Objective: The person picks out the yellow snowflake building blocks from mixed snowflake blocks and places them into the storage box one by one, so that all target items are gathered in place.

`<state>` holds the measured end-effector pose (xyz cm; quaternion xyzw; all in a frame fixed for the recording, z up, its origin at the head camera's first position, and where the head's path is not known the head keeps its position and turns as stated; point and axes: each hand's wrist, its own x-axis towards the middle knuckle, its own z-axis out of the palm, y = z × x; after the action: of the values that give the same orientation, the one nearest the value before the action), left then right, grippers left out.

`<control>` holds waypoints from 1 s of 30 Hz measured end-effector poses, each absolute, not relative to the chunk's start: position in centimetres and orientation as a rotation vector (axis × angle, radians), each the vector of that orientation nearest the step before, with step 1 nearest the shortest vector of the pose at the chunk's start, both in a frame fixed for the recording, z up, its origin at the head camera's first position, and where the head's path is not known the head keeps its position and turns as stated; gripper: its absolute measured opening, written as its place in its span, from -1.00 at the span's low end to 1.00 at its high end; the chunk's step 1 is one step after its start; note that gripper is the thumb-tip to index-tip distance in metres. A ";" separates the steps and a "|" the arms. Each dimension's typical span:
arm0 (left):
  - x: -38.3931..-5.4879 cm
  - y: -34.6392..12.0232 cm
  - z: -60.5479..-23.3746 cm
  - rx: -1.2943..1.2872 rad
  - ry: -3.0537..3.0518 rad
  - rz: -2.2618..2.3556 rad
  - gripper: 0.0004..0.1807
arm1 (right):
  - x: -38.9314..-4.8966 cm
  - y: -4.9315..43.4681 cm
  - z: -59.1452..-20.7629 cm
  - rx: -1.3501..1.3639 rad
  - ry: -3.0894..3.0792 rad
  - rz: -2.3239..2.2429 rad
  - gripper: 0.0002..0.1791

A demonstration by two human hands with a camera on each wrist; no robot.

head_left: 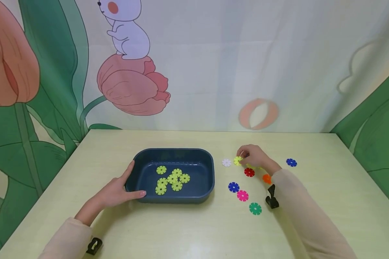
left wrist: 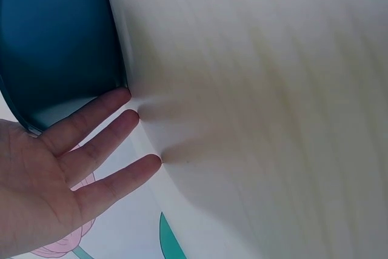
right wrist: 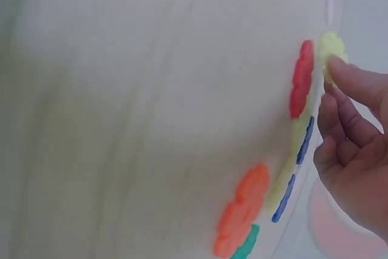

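Observation:
A dark blue tray (head_left: 173, 199) holds several yellow-green notched snowflake discs (head_left: 177, 186). At its left end rests my left hand (head_left: 118, 190), thumb over the front corner's rim. In the left wrist view that hand's fingers (left wrist: 100, 150) are straight and spread, by the tray's outer wall. To the right of the tray, my right hand (head_left: 254, 157) pinches one yellow-green snowflake disc (head_left: 238, 160). The right wrist view has this disc (right wrist: 333, 50) upright at the thumb tip. Just below the hand lies a red disc (head_left: 249, 172); a white one (head_left: 226, 163) is left of it.
Loose on the table are blue discs (head_left: 233, 187) (head_left: 291, 162), a pink disc (head_left: 242, 195), a green disc (head_left: 255, 208) and an orange disc (head_left: 267, 178) beside the right sleeve. More yellow-green shows partly hidden under the right hand. A printed curtain (head_left: 207, 72) hangs behind the table.

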<state>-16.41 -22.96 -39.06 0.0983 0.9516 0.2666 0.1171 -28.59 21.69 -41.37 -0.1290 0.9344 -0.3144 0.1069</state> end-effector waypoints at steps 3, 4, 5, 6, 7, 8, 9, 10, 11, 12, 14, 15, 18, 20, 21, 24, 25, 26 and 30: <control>-16.3 -22.9 -39.0 0.283 2.782 0.780 0.23 | -28.1 21.6 -41.0 -0.379 2.754 -0.967 -0.85; -16.2 -22.9 -39.0 0.281 2.781 0.780 0.23 | -28.0 21.6 -40.9 -0.381 2.755 -0.985 -0.85; -16.2 -22.9 -39.0 0.281 2.778 0.783 0.23 | -27.8 21.6 -40.8 -0.387 2.759 -0.998 -0.84; -16.2 -22.9 -39.0 0.280 2.775 0.787 0.23 | -27.6 21.6 -40.6 -0.394 2.762 -1.011 -0.83; -16.2 -22.9 -39.0 0.282 2.773 0.791 0.23 | -27.5 21.6 -40.4 -0.397 2.762 -1.027 -0.82; -16.2 -22.9 -39.0 0.285 2.772 0.793 0.23 | -27.4 21.7 -40.3 -0.392 2.765 -1.038 -0.82; -16.2 -22.9 -39.0 0.287 2.771 0.795 0.23 | -27.2 21.7 -40.0 -0.393 2.767 -1.052 -0.81; -16.2 -22.9 -39.0 0.291 2.771 0.796 0.23 | -27.1 21.7 -39.8 -0.396 2.772 -1.064 -0.81; -16.3 -22.9 -39.0 0.294 2.771 0.799 0.22 | -27.0 21.8 -39.5 -0.396 2.774 -1.079 -0.81; -16.3 -22.9 -39.0 0.296 2.774 0.797 0.22 | -26.9 21.8 -39.3 -0.400 2.774 -1.095 -0.80; -16.3 -22.9 -39.0 0.298 2.776 0.793 0.22 | -26.7 21.8 -38.7 -0.411 2.768 -1.128 -0.79; -16.3 -22.9 -39.0 0.296 2.777 0.789 0.23 | -26.6 21.8 -38.5 -0.412 2.764 -1.144 -0.79; -16.4 -22.9 -39.0 0.286 2.775 0.781 0.22 | -26.3 21.5 -37.7 -0.420 2.752 -1.181 -0.79; -16.4 -22.9 -39.0 0.277 2.770 0.780 0.22 | -25.9 21.1 -37.1 -0.433 2.741 -1.203 -0.78; -16.4 -22.9 -38.9 0.274 2.769 0.781 0.22 | -25.7 20.9 -36.8 -0.438 2.739 -1.212 -0.79; -16.3 -22.9 -38.8 0.280 2.770 0.784 0.21 | -25.1 20.0 -36.0 -0.488 2.721 -1.250 -0.80; -16.3 -22.9 -38.8 0.284 2.771 0.784 0.21 | -24.9 19.7 -35.8 -0.506 2.712 -1.262 -0.80; -16.3 -22.9 -38.8 0.290 2.773 0.783 0.21 | -24.7 19.3 -35.6 -0.521 2.703 -1.273 -0.81; -16.3 -22.8 -38.8 0.306 2.775 0.784 0.22 | -24.1 17.9 -35.2 -0.580 2.648 -1.306 -0.83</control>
<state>-16.30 -22.84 -38.80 0.1047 0.9500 0.2683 0.1208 -24.08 17.93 -35.22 -0.1924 0.8782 -0.4329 0.0662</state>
